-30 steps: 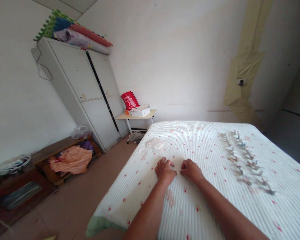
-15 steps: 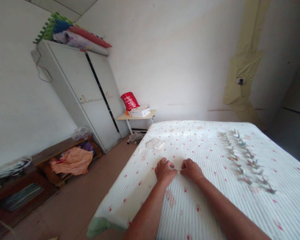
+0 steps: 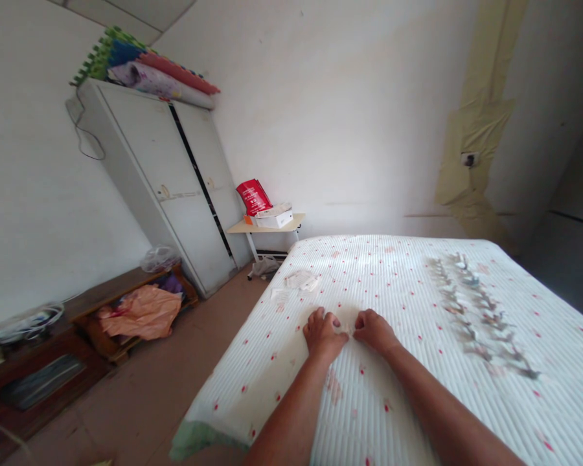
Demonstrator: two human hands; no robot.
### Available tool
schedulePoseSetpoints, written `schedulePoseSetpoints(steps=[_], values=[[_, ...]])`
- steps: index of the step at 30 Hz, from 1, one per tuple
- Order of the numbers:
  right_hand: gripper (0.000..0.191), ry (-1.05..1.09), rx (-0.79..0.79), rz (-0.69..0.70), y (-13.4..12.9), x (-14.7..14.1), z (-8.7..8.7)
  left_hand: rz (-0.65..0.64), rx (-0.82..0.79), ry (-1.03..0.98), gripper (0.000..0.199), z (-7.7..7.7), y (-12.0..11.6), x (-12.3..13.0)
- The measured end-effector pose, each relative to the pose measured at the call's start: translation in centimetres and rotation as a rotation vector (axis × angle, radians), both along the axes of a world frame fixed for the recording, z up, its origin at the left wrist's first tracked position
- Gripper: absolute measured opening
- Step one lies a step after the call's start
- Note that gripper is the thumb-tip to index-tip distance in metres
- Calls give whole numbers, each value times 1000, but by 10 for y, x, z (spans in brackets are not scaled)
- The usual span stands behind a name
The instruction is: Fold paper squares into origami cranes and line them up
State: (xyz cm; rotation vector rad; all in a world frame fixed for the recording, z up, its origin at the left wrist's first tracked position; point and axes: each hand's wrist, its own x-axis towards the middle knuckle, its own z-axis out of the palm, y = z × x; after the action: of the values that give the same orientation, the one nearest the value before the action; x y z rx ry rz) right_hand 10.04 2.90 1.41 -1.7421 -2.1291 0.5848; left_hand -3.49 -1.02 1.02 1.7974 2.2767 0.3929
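Observation:
My left hand (image 3: 324, 333) and my right hand (image 3: 375, 331) face each other low over the bed, fingers bent and pinched together. Between their fingertips is a small pale piece of paper (image 3: 347, 329), mostly covered by the fingers; its exact shape cannot be made out. Under both hands lies a white ribbed bedspread (image 3: 383, 408) with small red and pinkish flower prints. Off to the right, several small folded paper figures (image 3: 490, 317), blurred and crane-like, stand in two long rows. Beyond my left hand rests a loose pile of thin pale sheets (image 3: 301, 280).
A small table (image 3: 291, 224) beyond the bed carries a red bag (image 3: 253, 197) and a white box (image 3: 274, 219). At left stand a grey cabinet (image 3: 146, 162) topped with rolled mats (image 3: 160, 81), and a low wooden unit (image 3: 39, 375) holding an orange plastic bag (image 3: 143, 310).
The view has shifted slightly. Both hands stay close together at the small piece of paper, with only a slight shift of the fingers.

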Motion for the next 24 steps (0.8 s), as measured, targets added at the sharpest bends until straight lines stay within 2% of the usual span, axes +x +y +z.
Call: schedulePoseSetpoints(steps=[7, 12, 16, 24], values=[[9, 35, -20, 24, 7, 5, -5, -7, 54, -19, 32, -5, 1, -1], [12, 43, -21, 48, 9, 7, -6, -8, 33, -9, 32, -1, -1, -1], [7, 35, -6, 36, 4, 5, -3, -6, 31, -4, 32, 3, -3, 1], [8, -47, 59, -20, -5, -4, -2, -5, 12, 9, 30, 3, -3, 1]])
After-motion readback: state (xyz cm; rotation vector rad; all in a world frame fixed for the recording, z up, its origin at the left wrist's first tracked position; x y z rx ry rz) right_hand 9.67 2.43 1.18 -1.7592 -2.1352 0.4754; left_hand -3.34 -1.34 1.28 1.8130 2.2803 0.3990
